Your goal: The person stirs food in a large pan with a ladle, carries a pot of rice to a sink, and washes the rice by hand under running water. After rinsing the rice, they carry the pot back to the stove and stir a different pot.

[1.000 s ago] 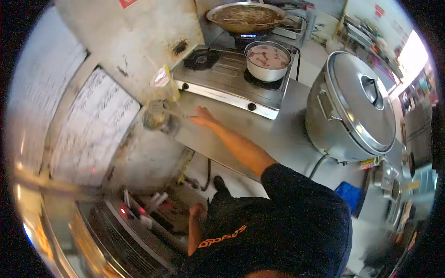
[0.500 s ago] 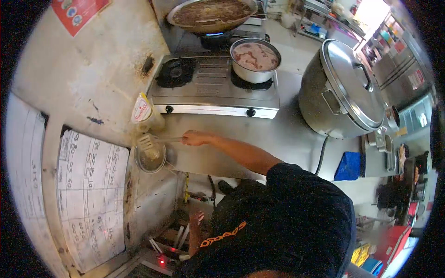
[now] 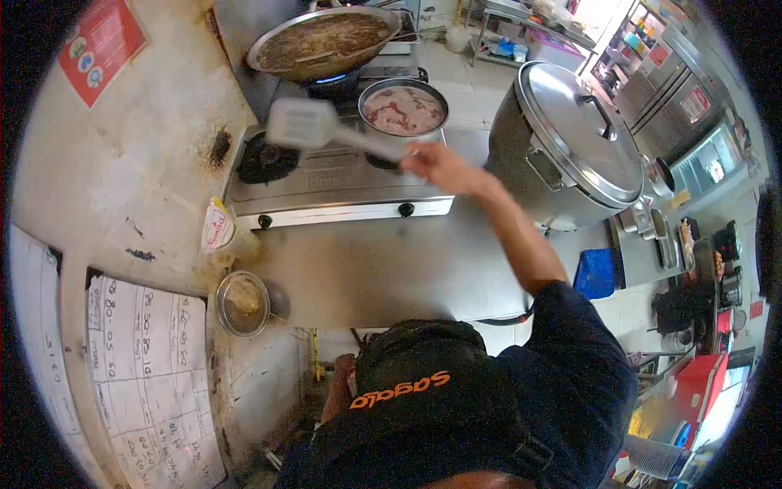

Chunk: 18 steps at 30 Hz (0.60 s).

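Note:
My right hand (image 3: 441, 168) grips the handle of a slotted metal spatula (image 3: 302, 123). The spatula is raised over the two-burner stove (image 3: 342, 181), its head blurred above the left side. Just behind my right hand stands a round pot (image 3: 404, 109) of pinkish liquid on the right burner. At the counter's left end sits a round metal bowl or strainer (image 3: 243, 304) with pale stuff in it. My left hand (image 3: 345, 364) hangs low below the counter edge, partly hidden by the dark apron, its fingers unclear.
A wide wok (image 3: 321, 47) of brown bubbling liquid stands over a blue flame at the back. To the right are a big lidded pot (image 3: 562, 147) and a blue cloth (image 3: 595, 274). A labelled plastic container (image 3: 232, 238) stands by the wall.
My right hand has moved up and right, lifting the spatula away from the bowl to above the stove. The view has shifted, and my left hand shows less.

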Available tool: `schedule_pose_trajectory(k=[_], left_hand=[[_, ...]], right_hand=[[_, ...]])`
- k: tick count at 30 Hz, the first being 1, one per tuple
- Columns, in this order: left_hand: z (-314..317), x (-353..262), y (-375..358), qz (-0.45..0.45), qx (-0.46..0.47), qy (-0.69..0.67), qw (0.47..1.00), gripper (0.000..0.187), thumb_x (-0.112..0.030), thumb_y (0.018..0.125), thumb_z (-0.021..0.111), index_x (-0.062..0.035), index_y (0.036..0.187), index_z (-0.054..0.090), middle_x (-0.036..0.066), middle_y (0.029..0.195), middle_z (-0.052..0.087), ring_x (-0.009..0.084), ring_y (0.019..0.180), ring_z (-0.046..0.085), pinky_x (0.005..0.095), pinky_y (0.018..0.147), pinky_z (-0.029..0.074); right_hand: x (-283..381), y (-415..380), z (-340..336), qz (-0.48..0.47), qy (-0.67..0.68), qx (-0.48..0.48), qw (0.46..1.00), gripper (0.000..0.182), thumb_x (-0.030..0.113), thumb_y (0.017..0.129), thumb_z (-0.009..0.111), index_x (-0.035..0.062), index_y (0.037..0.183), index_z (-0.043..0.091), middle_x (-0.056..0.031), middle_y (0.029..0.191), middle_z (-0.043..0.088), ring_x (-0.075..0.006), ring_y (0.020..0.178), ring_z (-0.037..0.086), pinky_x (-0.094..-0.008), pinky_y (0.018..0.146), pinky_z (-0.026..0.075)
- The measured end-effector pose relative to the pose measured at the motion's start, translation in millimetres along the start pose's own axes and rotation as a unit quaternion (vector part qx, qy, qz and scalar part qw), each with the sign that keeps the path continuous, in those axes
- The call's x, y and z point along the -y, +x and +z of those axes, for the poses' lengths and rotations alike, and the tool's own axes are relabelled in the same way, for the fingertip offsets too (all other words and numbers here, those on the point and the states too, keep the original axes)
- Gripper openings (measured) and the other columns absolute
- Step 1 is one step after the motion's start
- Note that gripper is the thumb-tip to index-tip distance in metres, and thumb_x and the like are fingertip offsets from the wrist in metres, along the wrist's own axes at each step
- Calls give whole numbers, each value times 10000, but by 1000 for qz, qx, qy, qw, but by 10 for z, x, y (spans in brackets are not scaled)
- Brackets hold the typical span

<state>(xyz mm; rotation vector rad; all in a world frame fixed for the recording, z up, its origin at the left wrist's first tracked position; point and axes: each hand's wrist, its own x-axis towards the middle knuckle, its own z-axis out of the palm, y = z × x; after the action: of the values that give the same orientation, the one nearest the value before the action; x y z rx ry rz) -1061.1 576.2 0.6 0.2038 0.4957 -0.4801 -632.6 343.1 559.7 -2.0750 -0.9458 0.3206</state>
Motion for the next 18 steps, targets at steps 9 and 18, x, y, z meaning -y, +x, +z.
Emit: schedule_pose_trajectory(k=[9,18], left_hand=[[19,-203,409,-63,196,-159,965,249,-267,830,349,-78,726,473,58,642,481,171,496,368,269,442,346],[3,80,223,48,44,-130,989,234,-276,831,374,-69,795,476,81,737,489,211,626,421,298,511,382]], right_hand=[[-311,473,-918,66,-549,-198,809,146,147,742,469,58,765,583,-148,709,604,-291,633,603,-416,531,482],[-661,859,-693,88,-653,-107,745,151,115,737,481,18,805,573,-129,723,612,-256,665,618,-359,514,503]])
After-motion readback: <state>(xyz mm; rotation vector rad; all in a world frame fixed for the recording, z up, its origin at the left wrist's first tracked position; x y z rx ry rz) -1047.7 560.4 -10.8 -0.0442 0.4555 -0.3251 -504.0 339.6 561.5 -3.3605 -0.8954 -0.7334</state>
